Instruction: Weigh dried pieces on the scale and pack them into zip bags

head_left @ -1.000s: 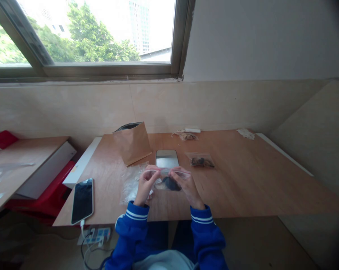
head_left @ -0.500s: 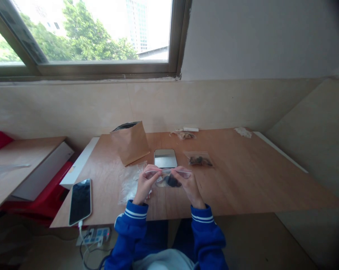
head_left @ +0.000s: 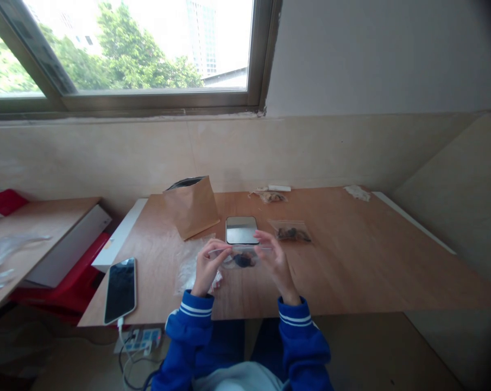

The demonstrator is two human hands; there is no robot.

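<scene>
A small clear zip bag [head_left: 243, 260] with dark pieces inside is held up above the near part of the table. My left hand [head_left: 207, 265] pinches its top left corner between thumb and fingers. At the bag's right end is my right hand [head_left: 277, 265], fingers apart; whether its thumb still touches the plastic I cannot tell. Just beyond the bag lies a flat device with a silvery top, like a small scale [head_left: 241, 230]. Beneath and beside my left hand spreads a heap of clear plastic bags [head_left: 187, 267].
A brown paper pouch [head_left: 194, 210] stands open-topped at the back left. Two filled clear bags lie right of centre, a nearer one [head_left: 293, 233] and a farther one [head_left: 273, 197]. A phone [head_left: 120, 290] on a cable lies at the left edge, above a power strip [head_left: 145, 339].
My right hand's fingers have come off the zip bag's top edge and spread apart. The left hand keeps its pinch. The view has shifted slightly.
</scene>
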